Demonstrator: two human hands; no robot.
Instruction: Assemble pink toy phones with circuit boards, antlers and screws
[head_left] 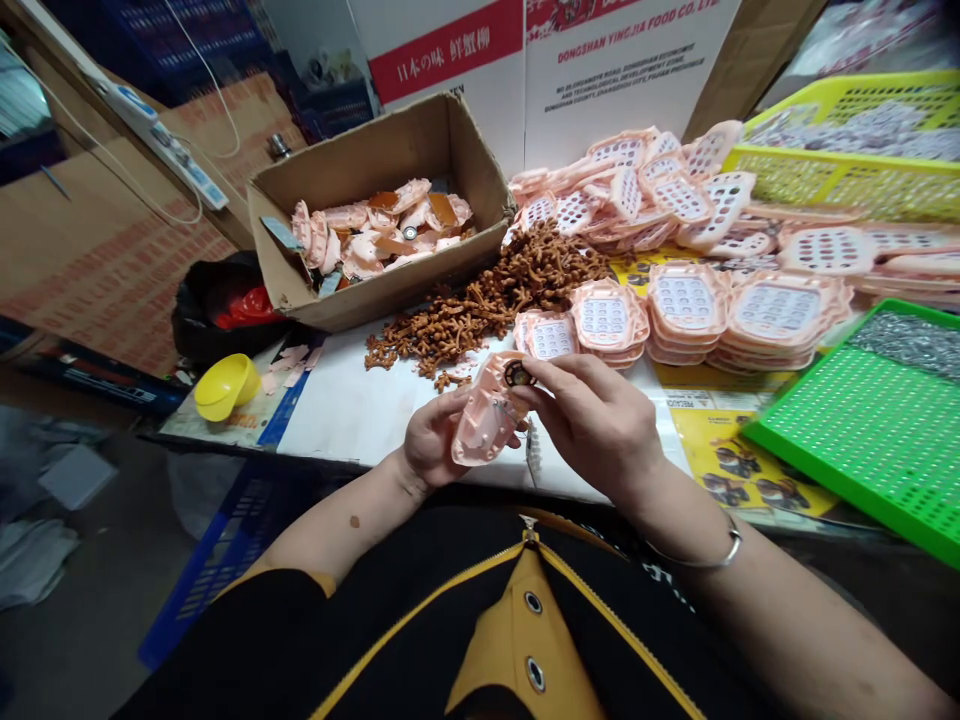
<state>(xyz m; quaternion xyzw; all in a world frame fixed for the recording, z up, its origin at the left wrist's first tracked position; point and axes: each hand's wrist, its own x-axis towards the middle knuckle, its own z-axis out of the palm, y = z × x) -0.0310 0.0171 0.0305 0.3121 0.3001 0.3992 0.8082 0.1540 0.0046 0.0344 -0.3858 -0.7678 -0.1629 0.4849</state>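
Note:
My left hand point(437, 432) is closed around a pink plastic toy shell point(484, 428), its hollow inside facing up. A small round black speaker point(519, 374) sits at the shell's upper end. My right hand point(596, 415) pinches this speaker between thumb and fingertips; whether it is seated in the shell I cannot tell. Below the shell hangs a thin, pale, bumpy strip point(533, 452), its attachment hidden by my hands. Just beyond my hands stand stacks of pink keypad panels point(606, 316) and a heap of small brown plastic parts point(495, 295).
A cardboard box point(390, 285) of pink shells stands back left, near a yellow bowl point(227, 388) and a black bag point(217, 300). Loose pink panels point(637, 185) pile up at the back. A yellow basket point(825, 180) and a green tray point(862, 420) with metal bits are on the right.

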